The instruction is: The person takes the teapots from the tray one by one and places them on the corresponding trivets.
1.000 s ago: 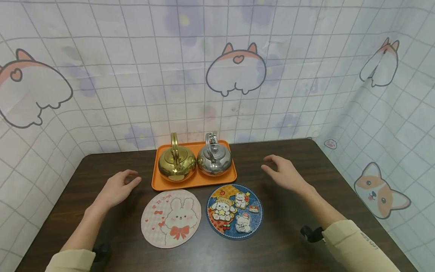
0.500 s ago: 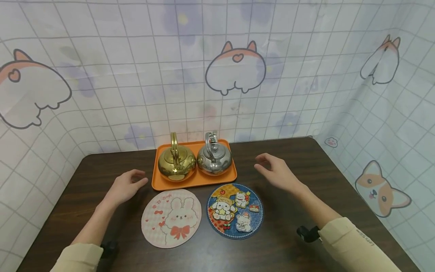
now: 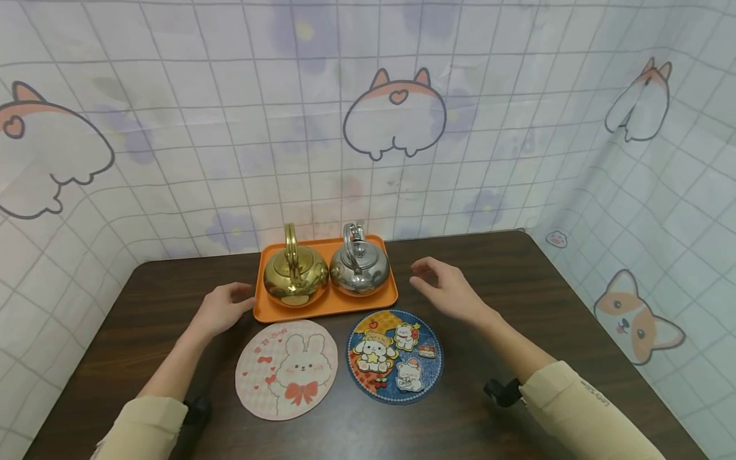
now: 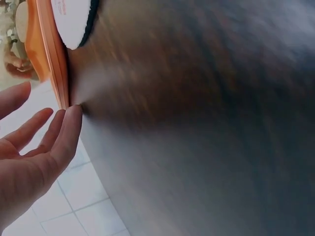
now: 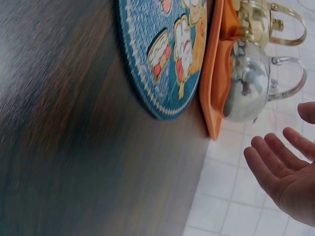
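An orange tray (image 3: 322, 310) at the back of the table holds a gold kettle (image 3: 296, 281) on its left and a silver kettle (image 3: 360, 271) on its right. My left hand (image 3: 221, 312) is at the tray's left end, fingers loosely bent, the fingertips right by the rim; whether they touch it I cannot tell. In the left wrist view, the hand (image 4: 42, 157) is near the tray's corner with nothing in its grasp. To the right of the tray, my right hand (image 3: 445, 291) hovers a little apart from it, fingers relaxed. The right wrist view shows a gap between that hand (image 5: 290, 172) and the silver kettle.
In front of the tray lie two round mats: a pink one with a rabbit (image 3: 287, 370) and a blue one with cartoon animals (image 3: 395, 358). They rest on a dark wooden table (image 3: 368, 434). A white patterned cloth wall (image 3: 241, 160) stands behind and at the sides.
Both hands have moved inward: the left hand rightward to the tray's left end, the right hand leftward closer to its right end. The tray, kettles and mats stay in place.
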{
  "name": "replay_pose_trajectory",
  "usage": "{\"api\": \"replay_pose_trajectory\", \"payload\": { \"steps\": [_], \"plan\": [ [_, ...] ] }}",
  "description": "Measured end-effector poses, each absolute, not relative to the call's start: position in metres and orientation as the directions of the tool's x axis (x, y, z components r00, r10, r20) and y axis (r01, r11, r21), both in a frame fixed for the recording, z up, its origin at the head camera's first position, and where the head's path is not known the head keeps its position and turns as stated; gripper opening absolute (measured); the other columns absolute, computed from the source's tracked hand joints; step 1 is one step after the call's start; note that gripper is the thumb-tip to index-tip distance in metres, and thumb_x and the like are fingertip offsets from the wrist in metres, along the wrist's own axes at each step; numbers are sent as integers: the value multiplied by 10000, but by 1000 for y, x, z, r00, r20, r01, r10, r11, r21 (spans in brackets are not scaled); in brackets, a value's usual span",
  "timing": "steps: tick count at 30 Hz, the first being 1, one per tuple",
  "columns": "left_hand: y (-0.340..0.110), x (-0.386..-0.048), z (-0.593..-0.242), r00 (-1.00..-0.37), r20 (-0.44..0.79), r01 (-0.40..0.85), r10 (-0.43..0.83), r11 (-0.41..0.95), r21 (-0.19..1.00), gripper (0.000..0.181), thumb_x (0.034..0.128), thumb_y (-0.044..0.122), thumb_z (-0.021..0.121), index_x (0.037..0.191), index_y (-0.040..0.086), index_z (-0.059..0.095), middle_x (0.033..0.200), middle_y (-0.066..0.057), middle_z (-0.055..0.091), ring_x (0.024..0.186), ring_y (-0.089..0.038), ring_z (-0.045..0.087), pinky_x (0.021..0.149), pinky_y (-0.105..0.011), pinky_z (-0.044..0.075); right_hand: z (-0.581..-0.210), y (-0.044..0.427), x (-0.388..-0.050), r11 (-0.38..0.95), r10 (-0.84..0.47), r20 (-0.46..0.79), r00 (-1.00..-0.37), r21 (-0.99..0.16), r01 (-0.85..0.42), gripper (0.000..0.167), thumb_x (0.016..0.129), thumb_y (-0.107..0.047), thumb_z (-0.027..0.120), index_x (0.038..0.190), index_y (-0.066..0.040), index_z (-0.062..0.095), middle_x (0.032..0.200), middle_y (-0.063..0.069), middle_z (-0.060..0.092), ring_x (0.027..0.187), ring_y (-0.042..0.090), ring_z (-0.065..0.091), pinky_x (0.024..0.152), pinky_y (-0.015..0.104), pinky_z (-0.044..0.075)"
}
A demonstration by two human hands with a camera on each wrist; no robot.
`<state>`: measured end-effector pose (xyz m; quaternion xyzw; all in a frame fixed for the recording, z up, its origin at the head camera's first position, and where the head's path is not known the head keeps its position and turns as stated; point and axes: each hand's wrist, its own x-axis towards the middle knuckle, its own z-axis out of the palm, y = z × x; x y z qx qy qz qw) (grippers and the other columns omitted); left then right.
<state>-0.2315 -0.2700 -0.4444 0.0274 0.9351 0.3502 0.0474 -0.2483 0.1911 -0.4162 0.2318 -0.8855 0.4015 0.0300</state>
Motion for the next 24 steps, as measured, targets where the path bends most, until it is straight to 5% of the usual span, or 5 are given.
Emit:
{"api": "replay_pose_trajectory", "payload": {
  "steps": [8, 24],
  "plan": [
    [-265, -237, -447, -992, -98, -9, 85, 708, 706, 491, 1019, 166, 647, 1390, -130, 521, 1309, -337, 576, 860, -300, 694, 762, -442, 600, -412, 175, -248, 546, -402, 232, -886, -716, -435, 294, 1045, -213, 632, 1294, -56, 627, 1270, 131, 652, 1167, 319, 621, 970, 551, 529],
    [-265, -242, -450, -983, -150, -60, 102, 599, 799, 504, 950, -21, 669, 1391, -182, 485, 1265, -349, 557, 926, -339, 721, 792, -405, 632, -407, 146, -246, 483, -483, 232, -844, -734, -478, 310, 1048, -200, 620, 1295, -11, 622, 1245, 156, 660, 1114, 265, 638, 935, 445, 567]
  ]
}}
